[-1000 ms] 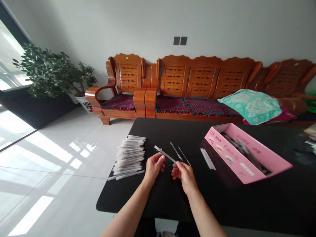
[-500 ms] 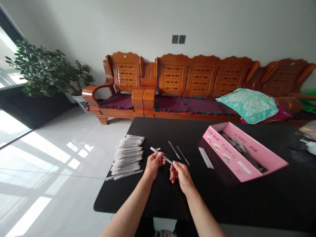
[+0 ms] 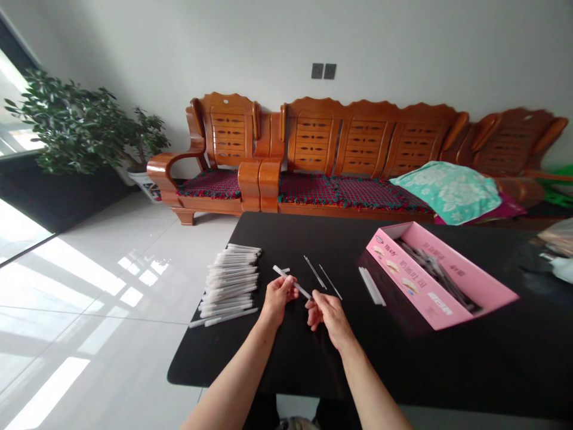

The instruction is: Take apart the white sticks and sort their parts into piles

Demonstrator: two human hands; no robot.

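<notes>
Both my hands pinch one slim whitish pen (image 3: 302,290), which slants down to the right above the black table. My left hand (image 3: 278,292) is closed around its middle, with the pale end sticking out beyond the fingers. The other end sits in the fingertips of my right hand (image 3: 326,309), which partly hide it. To the left lies a stack of similar whitish pens (image 3: 230,280) with dark tips. Another short white piece (image 3: 285,270) rests just behind my left hand. Two thin refill-like rods (image 3: 316,272) lie beyond my hands.
Several white tubes (image 3: 371,286) lie right of my hands, beside an open pink box (image 3: 403,278) holding dark slender pieces. The black table (image 3: 286,230) has its left edge near the stack. Behind it stands a wooden sofa (image 3: 313,137); a plastic bag (image 3: 559,263) is far right.
Both hands keep hold of the pen in nearly the same pose. The whole view has shifted very slightly.
</notes>
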